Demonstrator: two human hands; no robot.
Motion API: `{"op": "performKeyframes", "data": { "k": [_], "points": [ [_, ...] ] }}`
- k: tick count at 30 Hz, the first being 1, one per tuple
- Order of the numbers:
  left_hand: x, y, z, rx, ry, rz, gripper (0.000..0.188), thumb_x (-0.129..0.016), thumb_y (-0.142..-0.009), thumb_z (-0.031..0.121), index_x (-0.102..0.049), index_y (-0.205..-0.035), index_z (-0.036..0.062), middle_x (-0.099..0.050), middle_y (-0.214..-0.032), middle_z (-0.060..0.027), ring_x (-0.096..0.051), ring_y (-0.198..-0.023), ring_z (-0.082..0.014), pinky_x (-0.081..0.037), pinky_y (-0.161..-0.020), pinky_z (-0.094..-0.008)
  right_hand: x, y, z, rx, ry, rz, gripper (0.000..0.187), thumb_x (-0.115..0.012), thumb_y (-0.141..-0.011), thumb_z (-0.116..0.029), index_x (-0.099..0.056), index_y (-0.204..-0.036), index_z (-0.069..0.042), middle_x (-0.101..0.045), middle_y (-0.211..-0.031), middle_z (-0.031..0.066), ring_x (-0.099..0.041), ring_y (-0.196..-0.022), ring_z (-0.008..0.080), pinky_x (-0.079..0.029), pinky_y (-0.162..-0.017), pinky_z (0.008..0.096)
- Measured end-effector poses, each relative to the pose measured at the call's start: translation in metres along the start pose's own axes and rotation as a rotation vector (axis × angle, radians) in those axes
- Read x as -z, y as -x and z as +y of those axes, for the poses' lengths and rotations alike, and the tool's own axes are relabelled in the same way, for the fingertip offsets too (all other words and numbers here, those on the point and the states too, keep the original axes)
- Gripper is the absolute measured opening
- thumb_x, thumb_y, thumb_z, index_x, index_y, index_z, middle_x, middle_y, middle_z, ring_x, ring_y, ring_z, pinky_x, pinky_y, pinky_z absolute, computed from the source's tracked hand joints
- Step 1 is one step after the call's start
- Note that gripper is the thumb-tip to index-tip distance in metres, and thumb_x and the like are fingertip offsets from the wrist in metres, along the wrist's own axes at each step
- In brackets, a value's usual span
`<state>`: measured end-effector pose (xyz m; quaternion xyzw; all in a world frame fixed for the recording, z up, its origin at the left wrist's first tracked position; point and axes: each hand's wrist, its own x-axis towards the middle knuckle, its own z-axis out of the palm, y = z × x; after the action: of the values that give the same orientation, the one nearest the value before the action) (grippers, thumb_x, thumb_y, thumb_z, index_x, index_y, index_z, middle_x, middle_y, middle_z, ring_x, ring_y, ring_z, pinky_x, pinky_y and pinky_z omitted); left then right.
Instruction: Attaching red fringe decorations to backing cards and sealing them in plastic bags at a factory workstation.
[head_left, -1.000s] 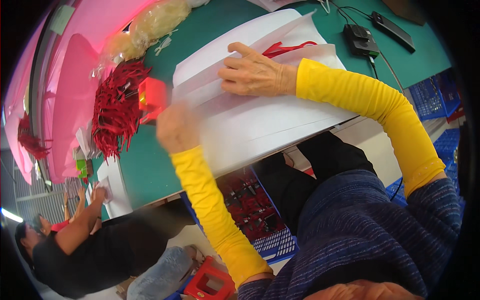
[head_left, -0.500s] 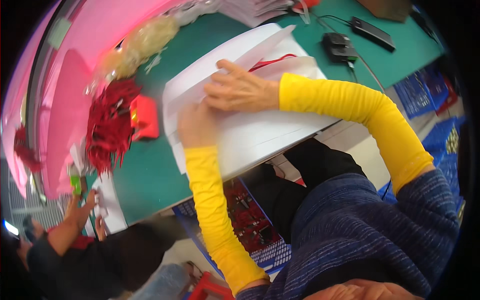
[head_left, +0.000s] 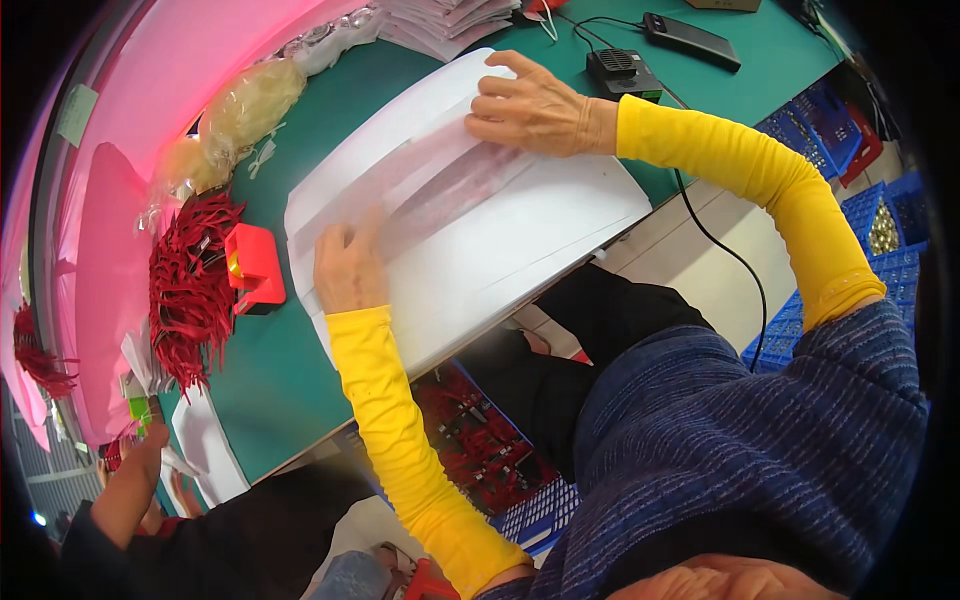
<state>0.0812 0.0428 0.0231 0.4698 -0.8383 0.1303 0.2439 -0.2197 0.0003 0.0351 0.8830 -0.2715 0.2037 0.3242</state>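
Thin, translucent white paper sheet (head_left: 425,180), partly folded over itself, lies on a broad pile of smooth white paper (head_left: 520,245) that reaches the front edge of the green worktop (head_left: 275,390). Below that edge stands a blue plastic crate (head_left: 540,515) holding dark-red pieces with black parts.

Nearer the worktop's front edge, the left hand (head_left: 348,268) is at the sheet's left end, fingers bent; they are blurred, so I cannot tell whether they pinch the paper or only press it. Further over, the right hand (head_left: 530,108) lies on the sheet's right end, index finger apart from the curled others; its thumb is hard to make out, so its grip cannot be told.

As far as one can judge, the folding is partway: a lengthwise fold has been started, but the sheet looks loose and raised between the hands, with no tape visible on it. Pinkish patches show along a greyish band; whether something lies beneath is unclear.

Beyond the left hand, toward the worktop's left side, stand a glossy red tape dispenser (head_left: 258,270) and a heap of dark-red ribbon-like strips (head_left: 190,290). Toward the far edge are a yellowish clear plastic bag (head_left: 250,105), stacked white paper packets (head_left: 445,25) and a boxy black device (head_left: 622,72).
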Motion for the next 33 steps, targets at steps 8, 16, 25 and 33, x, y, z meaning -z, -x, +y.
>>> {"op": "performKeyframes", "data": {
  "k": [8,16,25,33],
  "points": [
    [-0.007,-0.003,0.005,0.059,-0.079,0.076,0.028,-0.068,-0.072,0.015,-0.065,-0.1,0.0124,-0.054,-0.076,-0.0075,-0.055,-0.074,-0.0256,-0.045,-0.063,-0.0359,0.027,0.008,0.004,0.026,0.022,-0.096,0.013,-0.065,-0.078,-0.009,-0.057,-0.087,-0.015,-0.056,-0.085,0.0001,-0.055,-0.09,0.0156,-0.037,-0.095,0.039],
    [-0.009,-0.005,0.015,0.061,-0.247,0.099,0.014,-0.067,-0.074,0.02,-0.063,-0.087,0.0157,-0.054,-0.074,-0.0034,-0.055,-0.071,-0.023,-0.045,-0.059,-0.0355,0.022,0.03,0.007,-0.119,-0.156,-0.142,0.012,-0.061,-0.073,-0.001,-0.057,-0.08,-0.011,-0.051,-0.078,0.0022,-0.054,-0.083,0.0177,-0.036,-0.092,0.0386],
    [-0.008,-0.008,0.018,0.052,-0.299,0.068,0.005,-0.064,-0.076,0.017,-0.061,-0.08,0.0173,-0.054,-0.075,-0.0018,-0.057,-0.07,-0.022,-0.045,-0.057,-0.0343,0.052,0.004,0.013,-0.274,-0.191,-0.234,0.007,-0.06,-0.074,-0.002,-0.056,-0.079,-0.006,-0.052,-0.079,0.0056,-0.055,-0.081,0.0206,-0.042,-0.07,0.0339],
    [-0.011,-0.008,0.017,0.028,-0.268,0.123,0.009,-0.058,-0.074,0.01,-0.061,-0.077,0.0181,-0.053,-0.076,-0.0007,-0.056,-0.07,-0.021,-0.043,-0.054,-0.0345,0.089,0.047,0.0,-1.161,-0.829,-0.324,0.024,-0.059,-0.079,-0.021,-0.056,-0.096,-0.005,-0.058,-0.069,0.0057,-0.053,-0.051,0.0128,-0.039,-0.044,0.0266]
  ]
}}
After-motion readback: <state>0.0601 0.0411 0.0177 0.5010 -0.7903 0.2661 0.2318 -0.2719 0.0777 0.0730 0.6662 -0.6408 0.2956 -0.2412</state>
